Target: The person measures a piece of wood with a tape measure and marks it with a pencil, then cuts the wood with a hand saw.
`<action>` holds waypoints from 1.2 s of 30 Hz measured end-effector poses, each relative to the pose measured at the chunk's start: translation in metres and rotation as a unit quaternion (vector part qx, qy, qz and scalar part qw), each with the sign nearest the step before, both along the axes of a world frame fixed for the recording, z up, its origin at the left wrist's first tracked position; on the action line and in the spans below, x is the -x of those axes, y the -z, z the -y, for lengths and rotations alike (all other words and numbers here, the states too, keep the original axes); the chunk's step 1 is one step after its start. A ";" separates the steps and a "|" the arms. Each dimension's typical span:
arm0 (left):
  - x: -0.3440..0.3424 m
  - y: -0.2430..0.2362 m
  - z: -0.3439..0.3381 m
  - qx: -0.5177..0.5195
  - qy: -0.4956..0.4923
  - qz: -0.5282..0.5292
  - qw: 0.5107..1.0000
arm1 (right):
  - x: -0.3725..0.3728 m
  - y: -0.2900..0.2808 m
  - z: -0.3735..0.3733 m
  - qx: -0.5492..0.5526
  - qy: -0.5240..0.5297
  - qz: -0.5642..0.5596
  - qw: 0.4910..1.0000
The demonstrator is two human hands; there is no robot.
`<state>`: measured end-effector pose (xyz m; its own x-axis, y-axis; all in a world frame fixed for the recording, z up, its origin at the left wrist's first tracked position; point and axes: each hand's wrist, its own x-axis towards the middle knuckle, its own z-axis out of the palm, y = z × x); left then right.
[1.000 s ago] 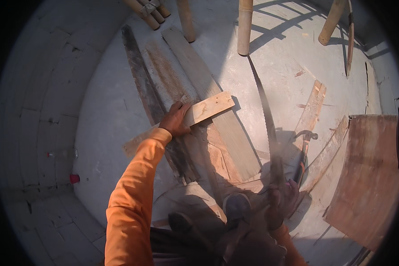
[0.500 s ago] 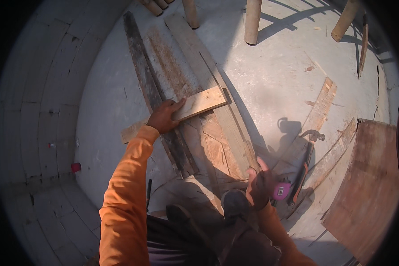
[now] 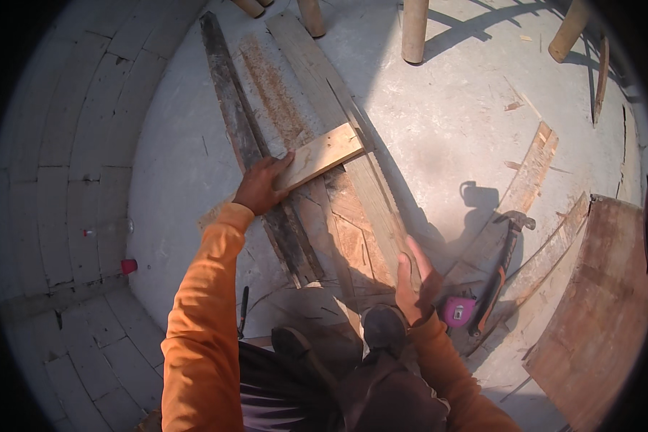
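Note:
My left hand (image 3: 259, 186) grips a short pale board (image 3: 317, 158) lying crosswise over long planks: a dark weathered one (image 3: 227, 93) on the left and a greyer one (image 3: 299, 54) on the right. My right hand (image 3: 417, 284) holds a long saw by its near end; its thin toothed blade (image 3: 383, 191) lies along the grey plank and reaches the short board's right end. Beside that hand are a pink tape measure (image 3: 458, 311) and a claw hammer (image 3: 497, 273) with a black and orange handle. My dark shoes (image 3: 381, 327) are just below the planks.
Bamboo poles (image 3: 414, 29) stand at the top. A brown sheet (image 3: 590, 309) lies at right, beside scrap strips (image 3: 525, 165). A block wall (image 3: 72, 216) curves along the left, with a red cup (image 3: 128, 266) near its base. A thin black tool (image 3: 243, 309) is left of my legs.
The saw has swung left from the bare floor onto the grey plank. The tape measure, hidden earlier, now shows. The left hand and short board sit a little farther left in view.

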<state>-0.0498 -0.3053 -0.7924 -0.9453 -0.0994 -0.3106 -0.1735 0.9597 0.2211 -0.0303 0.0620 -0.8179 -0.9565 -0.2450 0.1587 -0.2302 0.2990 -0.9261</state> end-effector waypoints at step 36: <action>0.106 0.056 -0.115 -0.053 0.233 -0.119 0.964 | -0.013 0.010 -0.063 -0.131 0.089 -0.154 0.975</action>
<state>-0.1561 -0.1898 -0.8486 -0.9257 0.3729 -0.0639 0.3381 0.8912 0.3025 -0.0172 0.1251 -0.8282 -0.9041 -0.1501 0.4002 -0.4089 0.5762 -0.7077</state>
